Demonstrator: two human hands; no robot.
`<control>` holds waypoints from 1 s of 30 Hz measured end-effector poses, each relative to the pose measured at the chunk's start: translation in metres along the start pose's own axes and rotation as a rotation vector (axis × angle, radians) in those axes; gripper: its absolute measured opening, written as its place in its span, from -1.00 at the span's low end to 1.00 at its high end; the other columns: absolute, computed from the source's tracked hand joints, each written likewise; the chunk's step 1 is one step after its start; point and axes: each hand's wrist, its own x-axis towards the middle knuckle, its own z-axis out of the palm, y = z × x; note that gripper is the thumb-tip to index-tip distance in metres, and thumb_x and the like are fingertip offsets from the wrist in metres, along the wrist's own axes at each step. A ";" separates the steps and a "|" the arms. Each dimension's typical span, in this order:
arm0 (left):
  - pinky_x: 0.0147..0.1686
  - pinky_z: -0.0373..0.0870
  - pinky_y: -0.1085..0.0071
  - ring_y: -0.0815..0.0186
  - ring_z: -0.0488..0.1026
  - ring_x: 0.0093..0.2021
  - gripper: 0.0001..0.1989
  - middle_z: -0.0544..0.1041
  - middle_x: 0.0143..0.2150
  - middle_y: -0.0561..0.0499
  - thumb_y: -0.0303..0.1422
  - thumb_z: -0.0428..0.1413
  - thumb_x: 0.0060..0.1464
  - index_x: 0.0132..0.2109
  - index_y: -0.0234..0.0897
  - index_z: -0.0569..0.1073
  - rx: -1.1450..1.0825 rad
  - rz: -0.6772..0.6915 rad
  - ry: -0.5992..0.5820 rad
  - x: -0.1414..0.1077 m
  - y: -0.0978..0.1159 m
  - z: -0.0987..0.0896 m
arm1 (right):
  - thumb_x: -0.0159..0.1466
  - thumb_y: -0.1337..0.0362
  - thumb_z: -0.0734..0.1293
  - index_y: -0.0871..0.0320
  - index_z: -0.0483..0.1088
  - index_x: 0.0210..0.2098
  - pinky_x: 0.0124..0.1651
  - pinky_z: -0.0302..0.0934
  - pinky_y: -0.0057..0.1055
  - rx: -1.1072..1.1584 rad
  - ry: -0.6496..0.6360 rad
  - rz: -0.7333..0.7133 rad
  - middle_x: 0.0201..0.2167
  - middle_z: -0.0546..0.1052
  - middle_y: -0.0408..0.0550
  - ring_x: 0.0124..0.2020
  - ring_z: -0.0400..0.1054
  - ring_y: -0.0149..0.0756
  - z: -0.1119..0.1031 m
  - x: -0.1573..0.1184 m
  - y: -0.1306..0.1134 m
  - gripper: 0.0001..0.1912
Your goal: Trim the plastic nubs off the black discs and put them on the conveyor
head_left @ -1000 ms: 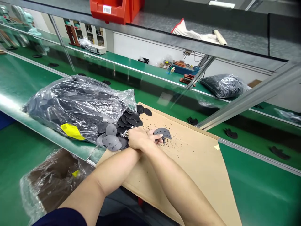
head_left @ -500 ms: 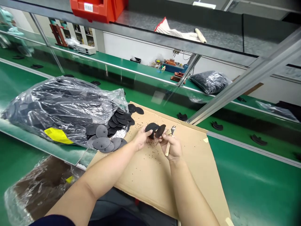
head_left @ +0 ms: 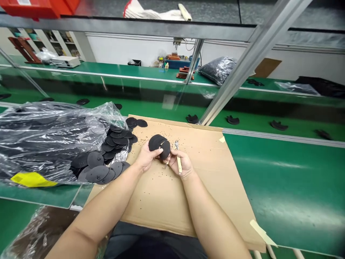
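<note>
The left hand (head_left: 145, 157) and right hand (head_left: 181, 162) meet above a cardboard sheet (head_left: 164, 205) on the green counter (head_left: 285, 180). The left hand's fingers (head_left: 152, 153) curl closed around a small stack of black discs (head_left: 158, 145), held just above the middle of the sheet; the exact count in the stack cannot be told. The right hand's fingers (head_left: 174, 154) are closed on a small hand tool (head_left: 178, 162) with a pale wooden handle and a metal tip, which stands up just beside the stack.

Many black crumbs (head_left: 151, 177) are scattered across the cardboard. To the left, a heap of loose discs (head_left: 97, 173), too many to count, spills from a clear plastic bag (head_left: 51, 133) packed with more. Two further discs (head_left: 136, 123) lie at the far edge of the sheet. The bag carries one yellow label (head_left: 32, 179), with no writing that can be read.

Four black curved pieces (head_left: 279, 125) lie on the counter, right of the sheet. Farther off sits one dark bag (head_left: 218, 70). A red bin (head_left: 32, 5) overhead has a white label, unreadable.
</note>
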 end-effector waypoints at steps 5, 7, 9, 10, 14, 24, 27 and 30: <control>-0.28 0.46 0.38 0.32 0.49 -0.26 -0.37 0.54 -0.16 -0.04 -0.39 0.40 -0.34 -0.05 -0.28 0.39 -0.001 0.061 0.124 0.002 0.000 -0.001 | 0.03 0.10 0.43 0.15 0.39 -0.33 -0.32 0.23 -0.38 -0.243 0.165 -0.280 -0.50 0.42 -0.18 -0.50 0.27 -0.39 0.004 0.000 0.009 -0.69; -0.34 0.44 0.42 0.35 0.48 -0.31 -0.39 0.54 -0.20 -0.02 -0.38 0.39 -0.32 -0.04 -0.27 0.39 0.017 0.045 0.122 0.001 0.000 -0.002 | 0.06 0.12 0.43 0.15 0.40 -0.31 -0.29 0.23 -0.39 -0.421 0.198 -0.424 -0.47 0.44 -0.17 -0.46 0.28 -0.38 0.005 -0.002 0.012 -0.71; -0.38 0.44 0.44 0.37 0.47 -0.35 -0.43 0.53 -0.23 0.00 -0.35 0.38 -0.28 -0.06 -0.26 0.39 0.024 0.024 0.114 -0.001 0.001 -0.001 | 0.13 0.13 0.37 0.15 0.41 -0.31 -0.28 0.22 -0.39 -0.565 0.236 -0.531 -0.45 0.45 -0.16 -0.44 0.28 -0.38 0.004 -0.003 0.014 -0.77; -0.40 0.43 0.44 0.38 0.46 -0.38 -0.46 0.53 -0.25 0.01 -0.33 0.37 -0.25 -0.07 -0.26 0.40 0.023 0.015 0.108 -0.002 0.001 -0.001 | 0.16 0.14 0.35 0.15 0.40 -0.31 -0.28 0.22 -0.39 -0.617 0.267 -0.562 -0.45 0.44 -0.16 -0.45 0.27 -0.38 0.003 -0.004 0.015 -0.79; -0.44 0.43 0.43 0.43 0.43 -0.47 -0.53 0.51 -0.31 0.03 -0.26 0.32 -0.16 -0.08 -0.27 0.42 0.030 -0.004 0.066 -0.005 0.003 0.001 | 0.19 0.13 0.31 0.15 0.39 -0.35 -0.34 0.19 -0.42 -0.700 0.385 -0.575 -0.54 0.39 -0.21 -0.52 0.21 -0.41 -0.002 -0.002 0.016 -0.80; -0.27 0.50 0.31 0.26 0.51 -0.24 -0.43 0.53 -0.12 -0.07 -0.34 0.37 -0.25 -0.03 -0.27 0.40 0.055 -0.032 0.017 -0.005 -0.004 -0.001 | 0.16 0.10 0.35 0.14 0.38 -0.35 -0.33 0.20 -0.42 -0.744 0.420 -0.562 -0.50 0.41 -0.19 -0.49 0.25 -0.39 -0.003 0.000 0.017 -0.77; -0.24 0.50 0.27 0.25 0.51 -0.21 -0.39 0.52 -0.10 -0.08 -0.37 0.37 -0.25 0.00 -0.25 0.37 0.026 -0.025 0.044 -0.005 -0.003 0.000 | 0.17 0.11 0.34 0.14 0.38 -0.35 -0.31 0.21 -0.41 -0.751 0.424 -0.554 -0.49 0.43 -0.18 -0.47 0.28 -0.38 0.000 0.000 0.018 -0.78; -0.23 0.51 0.26 0.24 0.51 -0.19 -0.41 0.51 -0.10 -0.08 -0.37 0.37 -0.24 -0.02 -0.25 0.36 0.021 -0.029 0.030 -0.007 -0.002 0.002 | 0.17 0.11 0.34 0.15 0.38 -0.33 -0.28 0.23 -0.40 -0.733 0.440 -0.568 -0.46 0.45 -0.16 -0.44 0.31 -0.37 0.002 0.000 0.020 -0.78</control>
